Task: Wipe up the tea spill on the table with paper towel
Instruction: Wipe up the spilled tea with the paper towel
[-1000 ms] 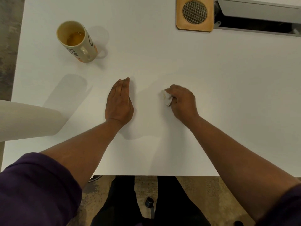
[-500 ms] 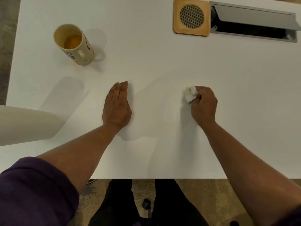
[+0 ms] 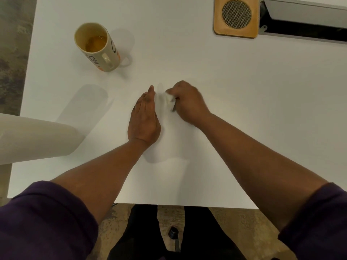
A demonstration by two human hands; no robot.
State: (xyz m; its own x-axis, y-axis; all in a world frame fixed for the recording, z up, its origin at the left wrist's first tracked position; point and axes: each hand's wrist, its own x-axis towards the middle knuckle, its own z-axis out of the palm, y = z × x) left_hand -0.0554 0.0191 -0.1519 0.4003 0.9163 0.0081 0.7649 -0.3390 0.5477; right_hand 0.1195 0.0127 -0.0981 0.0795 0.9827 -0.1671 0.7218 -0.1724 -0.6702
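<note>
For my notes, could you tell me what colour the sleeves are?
Dark purple sleeves, clearest in the head view.

One desk [image 3: 206,68], white. One mug [image 3: 99,47] on it, tea inside. One wad of paper towel [image 3: 168,99], crumpled in my right hand [image 3: 189,104]. One paper towel roll [image 3: 35,139] at my left. One wooden square with round mesh [image 3: 236,16]. One cable hatch [image 3: 304,21]. Two hands: left hand [image 3: 143,121] the second.
</note>
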